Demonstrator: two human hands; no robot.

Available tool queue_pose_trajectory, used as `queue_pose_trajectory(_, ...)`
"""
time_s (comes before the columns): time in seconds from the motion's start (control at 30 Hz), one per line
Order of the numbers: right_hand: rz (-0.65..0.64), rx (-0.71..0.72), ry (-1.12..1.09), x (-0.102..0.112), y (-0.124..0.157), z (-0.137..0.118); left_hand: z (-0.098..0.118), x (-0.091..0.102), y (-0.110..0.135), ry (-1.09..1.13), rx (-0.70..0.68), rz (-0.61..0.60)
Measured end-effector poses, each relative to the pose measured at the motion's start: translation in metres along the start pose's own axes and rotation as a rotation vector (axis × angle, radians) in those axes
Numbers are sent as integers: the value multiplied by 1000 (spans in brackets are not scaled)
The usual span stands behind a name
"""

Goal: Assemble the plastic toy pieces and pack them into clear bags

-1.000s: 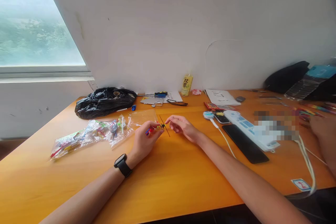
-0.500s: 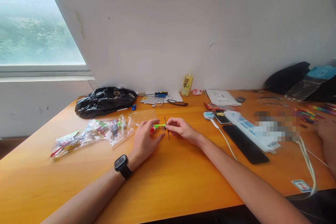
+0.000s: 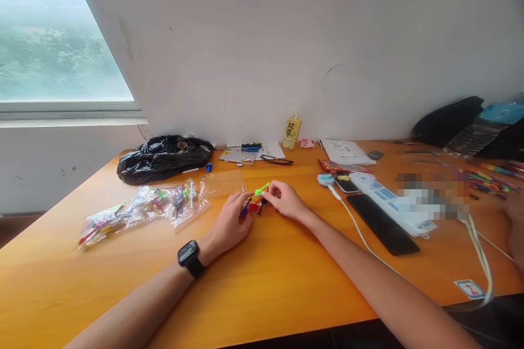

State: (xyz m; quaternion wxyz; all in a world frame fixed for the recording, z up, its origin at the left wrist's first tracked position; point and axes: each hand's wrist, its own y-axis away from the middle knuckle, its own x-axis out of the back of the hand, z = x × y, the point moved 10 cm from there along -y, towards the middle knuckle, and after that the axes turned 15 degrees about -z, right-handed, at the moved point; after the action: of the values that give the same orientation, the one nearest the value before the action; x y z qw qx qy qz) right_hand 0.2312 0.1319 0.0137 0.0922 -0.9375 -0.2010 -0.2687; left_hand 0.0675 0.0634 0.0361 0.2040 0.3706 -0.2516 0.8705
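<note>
Between my hands is a small plastic toy with a bright green propeller-like piece (image 3: 258, 192), a red part (image 3: 254, 207), and dark blue and black pieces around it. My left hand (image 3: 233, 215), with a black watch above its wrist, curls around the toy's left side, its fingers hiding part of it. On the other side, my right hand (image 3: 285, 202) pinches near the green and black parts with its fingertips. The exact kind of toy is too small to make out. To the left lies a clear plastic bag (image 3: 135, 207) of colourful toy parts.
A black plastic bag (image 3: 164, 158), a screwdriver (image 3: 251, 146), glasses (image 3: 277, 160) and a yellow drink carton (image 3: 292, 132) stand along the wall. At right lie a black phone (image 3: 382, 223) and a white power strip (image 3: 380, 196) with cables. Another person's hand (image 3: 516, 212) shows at the far right.
The toy has turned in my hands: its green piece now points up to the right, and more red and blue shows. The thin dark rod no longer stands out upright.
</note>
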Motion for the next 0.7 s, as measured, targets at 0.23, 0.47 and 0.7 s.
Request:
queue_pose_trajectory(0.23, 2, 37, 91, -3, 4, -7, 15, -5, -2, 71, -74, -72)
queue_pose_trajectory(0.47, 78, 220, 457, 1, 14, -40, 2, 3, 1, -147, -21, 24)
queue_pose_trajectory(0.7, -168, 319, 503, -25, 17, -51, -5, -2, 0, -50, 7, -22)
